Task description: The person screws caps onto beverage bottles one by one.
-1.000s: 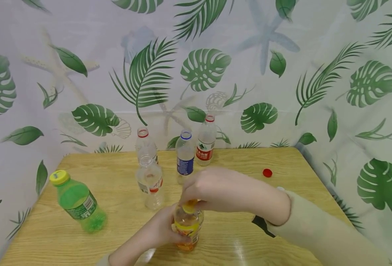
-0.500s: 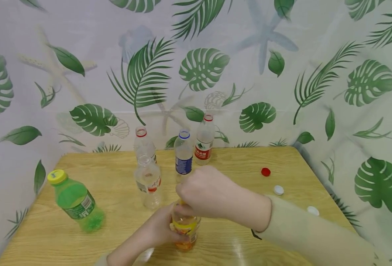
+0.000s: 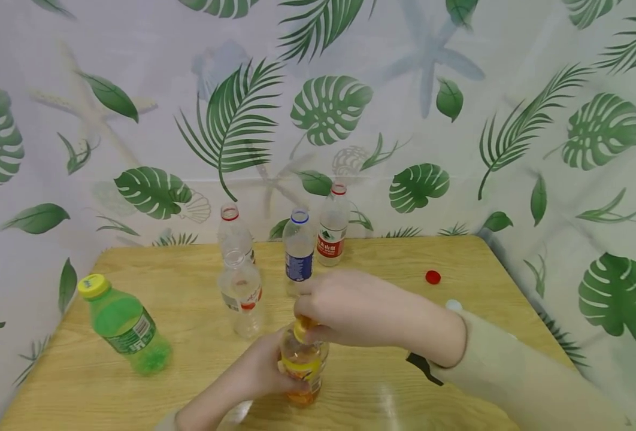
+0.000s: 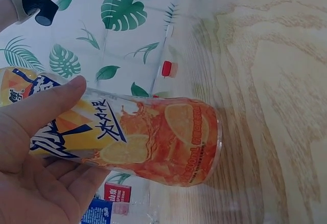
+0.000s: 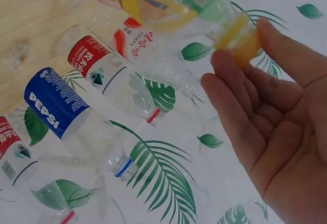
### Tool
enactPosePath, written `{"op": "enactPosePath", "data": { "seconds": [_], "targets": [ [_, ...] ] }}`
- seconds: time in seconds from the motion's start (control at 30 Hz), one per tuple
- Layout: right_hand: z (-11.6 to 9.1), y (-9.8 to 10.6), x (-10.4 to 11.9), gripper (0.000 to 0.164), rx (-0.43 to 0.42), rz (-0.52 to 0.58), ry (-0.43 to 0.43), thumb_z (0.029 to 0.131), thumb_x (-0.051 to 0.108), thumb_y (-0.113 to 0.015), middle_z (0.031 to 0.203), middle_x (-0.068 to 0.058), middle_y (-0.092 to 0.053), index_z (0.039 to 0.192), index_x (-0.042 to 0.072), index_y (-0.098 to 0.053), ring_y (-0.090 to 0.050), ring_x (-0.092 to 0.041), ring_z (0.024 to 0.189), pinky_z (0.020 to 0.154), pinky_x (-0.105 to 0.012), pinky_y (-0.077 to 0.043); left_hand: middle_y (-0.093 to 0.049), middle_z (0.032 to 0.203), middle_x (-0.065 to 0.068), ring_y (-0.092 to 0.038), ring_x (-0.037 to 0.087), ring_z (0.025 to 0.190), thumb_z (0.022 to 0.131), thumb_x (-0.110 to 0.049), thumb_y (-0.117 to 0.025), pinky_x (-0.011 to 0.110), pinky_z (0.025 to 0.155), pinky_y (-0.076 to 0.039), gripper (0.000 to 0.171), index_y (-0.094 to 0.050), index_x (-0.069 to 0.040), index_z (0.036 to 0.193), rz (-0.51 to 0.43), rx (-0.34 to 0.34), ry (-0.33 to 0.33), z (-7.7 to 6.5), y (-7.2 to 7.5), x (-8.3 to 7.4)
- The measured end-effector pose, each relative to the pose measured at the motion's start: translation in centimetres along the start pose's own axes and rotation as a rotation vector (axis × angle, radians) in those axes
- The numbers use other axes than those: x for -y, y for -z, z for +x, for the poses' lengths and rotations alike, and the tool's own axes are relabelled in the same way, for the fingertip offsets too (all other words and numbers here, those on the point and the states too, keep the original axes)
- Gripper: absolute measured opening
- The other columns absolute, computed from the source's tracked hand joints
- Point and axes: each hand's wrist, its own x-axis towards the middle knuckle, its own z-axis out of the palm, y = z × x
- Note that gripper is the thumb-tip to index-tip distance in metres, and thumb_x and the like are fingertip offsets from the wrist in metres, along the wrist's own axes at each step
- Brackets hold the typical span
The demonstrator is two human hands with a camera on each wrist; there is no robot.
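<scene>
Near the table's front edge stands an iced tea bottle point(image 3: 303, 378) with a yellow label and an orange lower part. My left hand point(image 3: 261, 366) grips it around the side; in the left wrist view, the thumb lies across its printed label point(image 4: 104, 119). At the bottle's top, my right hand point(image 3: 345, 308) pinches the yellow-orange cap point(image 3: 299, 330). The right wrist view has this cap point(image 5: 242, 41) between thumb and fingertips, at the bottle's neck. Whether the cap is loose cannot be told.
Behind the hands stand several capless clear bottles, including one with a blue label point(image 3: 299, 268) and one with a red label point(image 3: 331, 242). A green bottle point(image 3: 135, 335) with a yellow cap is at left. A red cap point(image 3: 433, 277) and a white cap point(image 3: 454, 304) lie right.
My right hand twisted over the cap half a second ago, hiding it, and has since turned back, so the cap shows again. The left hand keeps its grip on the bottle.
</scene>
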Motion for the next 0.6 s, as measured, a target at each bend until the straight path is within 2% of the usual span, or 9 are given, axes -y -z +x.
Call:
{"op": "enactPosePath", "data": {
  "seconds": [0.1, 0.17, 0.23, 0.33, 0.43, 0.5, 0.6],
  "targets": [
    [0.2, -0.4, 0.2, 0.034, -0.022, -0.076, -0.037, 0.093, 0.042, -0.081, 0.071, 0.009, -0.06, 0.076, 0.016, -0.068, -0.053, -0.005, 0.062, 0.056, -0.018, -0.044, -0.074, 0.133, 0.01, -0.069, 0.035, 0.125, 0.081, -0.011, -0.093, 0.048, 0.107, -0.057, 0.067, -0.061, -0.006, 0.139, -0.011, 0.005, 0.007, 0.1, 0.1, -0.1],
    [0.4, -0.7, 0.4, 0.042, -0.033, -0.122, -0.057, 0.093, 0.047, -0.08, 0.064, 0.01, -0.053, 0.071, 0.017, -0.062, -0.047, -0.005, 0.057, 0.05, -0.018, -0.036, -0.074, 0.132, 0.011, -0.069, 0.035, 0.125, 0.081, -0.01, -0.093, 0.047, 0.107, -0.056, 0.066, -0.062, -0.005, 0.139, -0.006, 0.007, 0.008, 0.2, 0.1, 0.0],
    [0.5, -0.9, 0.4, 0.046, -0.038, -0.154, -0.066, 0.093, 0.05, -0.079, 0.06, 0.01, -0.047, 0.067, 0.018, -0.058, -0.042, -0.005, 0.054, 0.048, -0.018, -0.03, -0.075, 0.131, 0.01, -0.07, 0.034, 0.124, 0.08, -0.01, -0.094, 0.044, 0.107, -0.056, 0.065, -0.062, -0.005, 0.137, 0.008, 0.006, 0.007, 0.3, 0.1, 0.1],
    [0.7, -1.0, 0.1, 0.046, -0.033, -0.152, -0.062, 0.092, 0.051, -0.08, 0.06, 0.011, -0.046, 0.067, 0.019, -0.058, -0.041, -0.004, 0.053, 0.048, -0.018, -0.029, -0.076, 0.129, 0.009, -0.07, 0.033, 0.123, 0.079, -0.01, -0.094, 0.04, 0.106, -0.056, 0.065, -0.063, -0.006, 0.136, 0.024, 0.004, 0.004, 0.5, 0.1, 0.2],
    [0.5, -1.0, -0.7, 0.036, -0.009, -0.039, -0.027, 0.092, 0.046, -0.082, 0.068, 0.011, -0.055, 0.077, 0.018, -0.066, -0.048, -0.004, 0.061, 0.054, -0.017, -0.038, -0.076, 0.129, 0.008, -0.07, 0.031, 0.122, 0.08, -0.01, -0.094, 0.035, 0.106, -0.055, 0.064, -0.063, -0.007, 0.136, 0.008, 0.015, -0.003, 0.5, 0.1, 0.3],
    [0.2, -1.1, -1.2, 0.025, 0.004, 0.048, 0.009, 0.093, 0.039, -0.083, 0.08, 0.009, -0.064, 0.092, 0.016, -0.074, -0.055, -0.004, 0.07, 0.062, -0.017, -0.046, -0.076, 0.129, 0.008, -0.071, 0.03, 0.121, 0.08, -0.011, -0.094, 0.032, 0.105, -0.054, 0.063, -0.064, -0.007, 0.135, -0.003, 0.022, -0.009, 0.5, 0.0, 0.4],
    [-0.2, -1.0, -1.7, 0.023, 0.001, 0.133, 0.068, 0.094, 0.029, -0.083, 0.095, 0.007, -0.068, 0.109, 0.013, -0.077, -0.06, -0.005, 0.081, 0.073, -0.019, -0.053, -0.076, 0.129, 0.008, -0.071, 0.029, 0.122, 0.081, -0.012, -0.093, 0.029, 0.104, -0.052, 0.061, -0.064, -0.008, 0.135, -0.014, 0.025, -0.013, 0.4, 0.1, 0.5]
  ]
}}
